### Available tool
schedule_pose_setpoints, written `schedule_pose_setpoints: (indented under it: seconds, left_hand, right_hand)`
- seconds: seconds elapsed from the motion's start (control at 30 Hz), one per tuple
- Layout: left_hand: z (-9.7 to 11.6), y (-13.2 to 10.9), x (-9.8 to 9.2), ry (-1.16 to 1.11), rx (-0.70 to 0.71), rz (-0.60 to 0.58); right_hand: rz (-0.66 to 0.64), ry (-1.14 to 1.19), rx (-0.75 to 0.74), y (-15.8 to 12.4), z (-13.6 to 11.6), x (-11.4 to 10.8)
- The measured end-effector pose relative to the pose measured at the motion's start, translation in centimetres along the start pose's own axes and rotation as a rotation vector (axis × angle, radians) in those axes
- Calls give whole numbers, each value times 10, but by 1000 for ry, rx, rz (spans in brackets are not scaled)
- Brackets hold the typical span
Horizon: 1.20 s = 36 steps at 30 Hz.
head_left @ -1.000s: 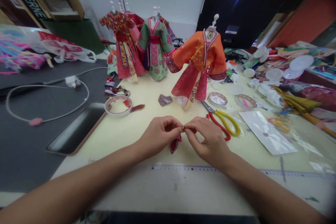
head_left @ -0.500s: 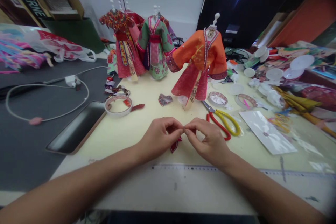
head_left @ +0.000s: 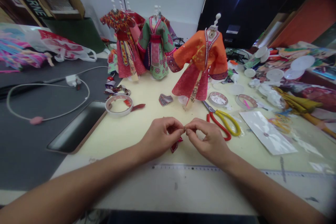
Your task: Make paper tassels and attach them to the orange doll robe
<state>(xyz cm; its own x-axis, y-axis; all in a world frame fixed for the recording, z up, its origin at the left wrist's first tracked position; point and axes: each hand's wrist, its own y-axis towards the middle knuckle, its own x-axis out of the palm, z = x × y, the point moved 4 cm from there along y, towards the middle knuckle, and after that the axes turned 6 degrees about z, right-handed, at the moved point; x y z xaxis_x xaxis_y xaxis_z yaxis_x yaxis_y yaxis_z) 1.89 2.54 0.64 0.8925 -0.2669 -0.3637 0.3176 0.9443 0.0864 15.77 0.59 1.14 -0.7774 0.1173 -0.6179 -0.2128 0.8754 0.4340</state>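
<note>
My left hand (head_left: 163,136) is closed in a pinch, thumb against forefinger. Its fingertips meet those of my right hand (head_left: 208,139), which pinches the same way. Whatever lies between the fingertips is too small to make out. Below them, partly hidden by my left hand, a dark red fabric piece with a pale beaded edge (head_left: 174,146) shows; whether it is held or lies on the table I cannot tell. Beyond my hands lies a small patterned fabric scrap (head_left: 165,99). Scissors with red and yellow handles (head_left: 228,121) lie just past my right hand.
A stand wears an orange doll robe (head_left: 207,52), with a green robe (head_left: 159,49) and a red one behind. Tape rolls (head_left: 119,106), a phone (head_left: 77,127), a white card (head_left: 267,133) and a ruler (head_left: 183,167) surround my hands. Plastic and fabric clutter the right side.
Both hands keep their pinch in nearly the same place, with only a very slight shift of the fingertips. The whole view has moved slightly.
</note>
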Motion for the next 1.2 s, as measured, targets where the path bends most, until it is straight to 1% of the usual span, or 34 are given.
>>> schedule_pose_setpoints:
  seconds: [0.13, 0.37, 0.53, 0.67, 0.77, 0.83, 1.0, 1.1, 1.2]
  left_hand:
    - [-1, 0, 1, -29, -20, -21]
    - [-5, 1, 4, -173, -104, -74]
    - [-4, 1, 3, -180, -125, -69]
    - [-4, 0, 3, -166, -105, -75]
    - [-5, 0, 4, -166, -100, -83]
    - [-6, 0, 4, -211, -132, -87]
    - [-8, 0, 4, -406, -220, -110]
    - [-9, 0, 4, -441, -267, -130]
    - [-10, 1, 3, -474, -296, -112]
  right_hand:
    - [-17, 25, 41, 1, 1, 0]
    - [-44, 82, 140, 3, 3, -1]
    - [-56, 109, 143, 2, 3, -1]
    - [-62, 108, 144, 2, 3, -1]
    - [-55, 102, 169, 3, 3, -1]
    - [-49, 105, 195, 4, 4, -1]
    - [5, 129, 228, 5, 5, -5]
    - [40, 152, 225, 6, 8, -6]
    - [70, 145, 218, 7, 10, -7]
